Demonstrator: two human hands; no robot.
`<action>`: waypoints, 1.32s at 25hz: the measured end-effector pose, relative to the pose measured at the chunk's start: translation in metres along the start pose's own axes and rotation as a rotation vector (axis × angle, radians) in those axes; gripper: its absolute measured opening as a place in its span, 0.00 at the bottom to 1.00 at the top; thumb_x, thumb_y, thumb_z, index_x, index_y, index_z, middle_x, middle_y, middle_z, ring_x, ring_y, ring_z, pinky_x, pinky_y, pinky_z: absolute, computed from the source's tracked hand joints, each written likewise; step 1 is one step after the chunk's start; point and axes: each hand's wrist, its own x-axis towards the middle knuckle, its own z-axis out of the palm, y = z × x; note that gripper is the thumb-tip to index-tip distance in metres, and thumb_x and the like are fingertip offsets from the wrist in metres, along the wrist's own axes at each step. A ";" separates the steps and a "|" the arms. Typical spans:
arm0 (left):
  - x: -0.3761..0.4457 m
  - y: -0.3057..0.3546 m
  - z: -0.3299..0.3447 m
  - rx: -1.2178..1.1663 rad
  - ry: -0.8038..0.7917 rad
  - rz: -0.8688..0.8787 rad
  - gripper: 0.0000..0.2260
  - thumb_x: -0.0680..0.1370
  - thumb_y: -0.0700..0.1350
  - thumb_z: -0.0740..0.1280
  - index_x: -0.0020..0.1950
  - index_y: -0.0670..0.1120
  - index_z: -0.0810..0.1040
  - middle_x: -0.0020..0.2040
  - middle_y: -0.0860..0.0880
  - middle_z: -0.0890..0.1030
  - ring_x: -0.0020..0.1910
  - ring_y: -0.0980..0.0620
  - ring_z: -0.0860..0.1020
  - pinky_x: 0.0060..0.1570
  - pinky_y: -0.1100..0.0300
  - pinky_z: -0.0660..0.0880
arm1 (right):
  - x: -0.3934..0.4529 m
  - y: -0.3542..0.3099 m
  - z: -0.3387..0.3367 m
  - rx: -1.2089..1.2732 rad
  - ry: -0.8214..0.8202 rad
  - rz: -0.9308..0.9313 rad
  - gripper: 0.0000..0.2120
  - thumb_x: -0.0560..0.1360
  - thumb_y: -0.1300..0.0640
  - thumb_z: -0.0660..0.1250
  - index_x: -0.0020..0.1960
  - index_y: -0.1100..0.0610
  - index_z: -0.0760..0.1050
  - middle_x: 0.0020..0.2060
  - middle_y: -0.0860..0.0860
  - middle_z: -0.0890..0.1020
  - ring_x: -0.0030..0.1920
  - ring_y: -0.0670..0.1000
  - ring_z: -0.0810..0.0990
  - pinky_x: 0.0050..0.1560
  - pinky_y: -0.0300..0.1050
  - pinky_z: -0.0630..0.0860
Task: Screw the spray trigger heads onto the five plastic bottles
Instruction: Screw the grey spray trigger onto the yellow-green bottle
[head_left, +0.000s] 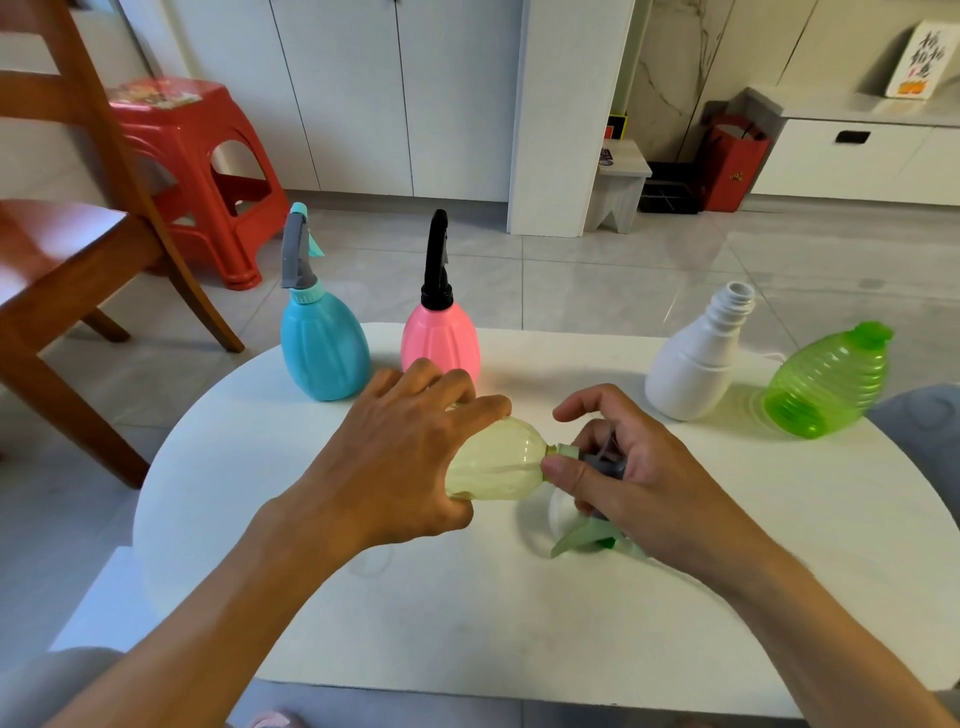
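The left hand (410, 447) grasps the pale yellow translucent plastic bottle (496, 460), held on its side above the middle of the round white worktop (519, 623), neck pointing right. The right hand (628, 478) grips the grey spray trigger head with pale green collar (597, 462) at the bottle neck; the thread engagement is hidden by the fingers. Along the far worktop edge stand the blue plastic bottle with grey trigger head (322, 343) and the pink plastic bottle with black trigger head (440, 338), close together. At the right edge, the white plastic bottle with open neck (696, 358) stands upright just beside the green ribbed translucent bottle (826, 384), which lies tilted. What appear to be two more trigger heads, white (558, 512) and green (587, 538), lie under the right hand. The near half of the worktop is bare. A wooden chair (78, 249) stands at the left.
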 end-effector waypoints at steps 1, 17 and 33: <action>0.000 0.000 0.001 0.004 0.004 0.012 0.37 0.57 0.56 0.80 0.64 0.50 0.77 0.53 0.48 0.81 0.52 0.44 0.78 0.48 0.48 0.77 | 0.000 0.000 -0.001 0.036 -0.022 0.055 0.09 0.75 0.48 0.71 0.53 0.42 0.74 0.39 0.53 0.83 0.34 0.51 0.81 0.32 0.46 0.76; 0.002 0.019 -0.012 -1.421 -0.472 -0.251 0.22 0.62 0.50 0.75 0.55 0.58 0.77 0.52 0.47 0.84 0.50 0.52 0.82 0.50 0.54 0.81 | 0.011 0.011 0.004 1.015 -0.195 -0.192 0.18 0.78 0.54 0.68 0.66 0.59 0.78 0.64 0.59 0.81 0.66 0.58 0.77 0.70 0.58 0.68; -0.001 0.040 0.007 -1.972 -0.752 -0.169 0.21 0.71 0.42 0.67 0.62 0.34 0.74 0.54 0.35 0.78 0.50 0.38 0.79 0.58 0.41 0.72 | 0.005 0.001 0.001 1.130 -0.321 -0.237 0.17 0.77 0.55 0.70 0.63 0.62 0.77 0.53 0.58 0.85 0.61 0.61 0.80 0.66 0.61 0.73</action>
